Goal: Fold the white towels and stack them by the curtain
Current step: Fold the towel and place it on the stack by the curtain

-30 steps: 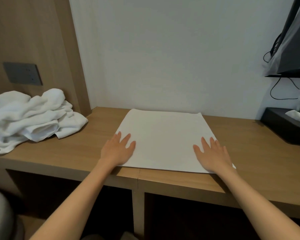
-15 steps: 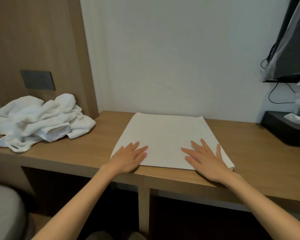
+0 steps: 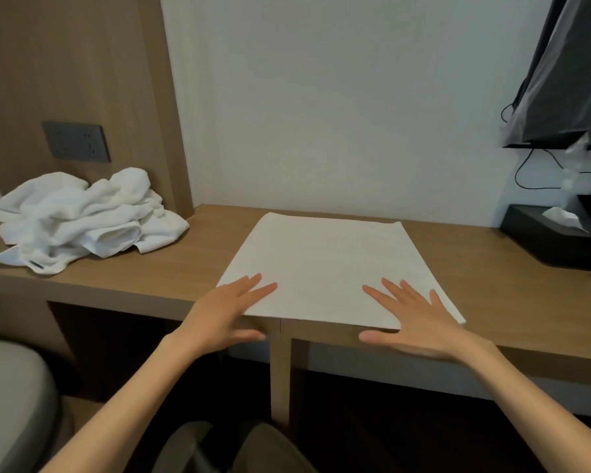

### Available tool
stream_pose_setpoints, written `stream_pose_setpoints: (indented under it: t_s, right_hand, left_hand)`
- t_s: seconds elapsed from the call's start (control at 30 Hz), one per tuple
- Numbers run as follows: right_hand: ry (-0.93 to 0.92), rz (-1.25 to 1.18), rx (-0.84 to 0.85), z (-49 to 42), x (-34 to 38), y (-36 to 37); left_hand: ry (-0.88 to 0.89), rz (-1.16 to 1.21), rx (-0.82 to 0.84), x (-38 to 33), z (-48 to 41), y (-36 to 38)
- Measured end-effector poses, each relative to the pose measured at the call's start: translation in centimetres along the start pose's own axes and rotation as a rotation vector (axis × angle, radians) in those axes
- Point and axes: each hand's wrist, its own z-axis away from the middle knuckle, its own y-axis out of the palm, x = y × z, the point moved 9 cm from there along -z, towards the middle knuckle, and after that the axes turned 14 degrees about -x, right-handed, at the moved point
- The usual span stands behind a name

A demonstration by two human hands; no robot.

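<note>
Left hand (image 3: 224, 315) at 7 o'clock and right hand (image 3: 413, 319) at 5 o'clock have slid back to the near edge of the towel (image 3: 325, 264); fingers straight, gripping nothing; towel lies spread mid-desk (image 3: 191, 268); smoothing judged finished, fold due; crumpled pile (image 3: 82, 216) waits at 10 o'clock.

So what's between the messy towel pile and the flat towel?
Just bare wooden desk between the towel pile and the flat towel, in the head view.

The head camera looks forward and down, close over the desk (image 3: 191, 271).
</note>
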Motion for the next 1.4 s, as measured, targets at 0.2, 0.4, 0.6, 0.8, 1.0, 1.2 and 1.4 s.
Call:
stream_pose_setpoints:
  t_s: [0.2,0.4,0.6,0.8,1.0,1.2,1.4]
  right_hand:
    - [-0.069,0.086,-0.147,2.5,0.9,-1.6]
    - [-0.099,0.207,-0.453,6.1,0.0,-4.6]
    - [-0.057,-0.045,-0.814,9.1,-2.7,-5.6]
    - [0.151,-0.498,-0.909,7.5,-4.6,-6.1]
    - [0.303,-0.654,-1.122,6.2,-5.7,-8.5]
    - [0.386,-0.682,-1.178,2.9,-6.7,-9.7]
    - [0.386,-0.641,-1.067,-3.7,-8.3,-11.7]
  left_hand:
    - [0.051,0.027,-0.098,0.3,1.9,-1.3]
    - [-0.002,0.408,-0.157,1.6,2.8,-2.3]
    - [-0.129,0.604,-0.287,3.2,3.7,-3.0]
    - [-0.236,0.624,-0.561,4.6,3.1,-5.2]
    - [-0.270,0.544,-0.879,4.8,1.6,-8.0]
    - [-0.397,0.565,-0.779,7.0,-3.8,-7.6]
    - [-0.444,0.519,-0.608,9.1,-10.0,-7.2]
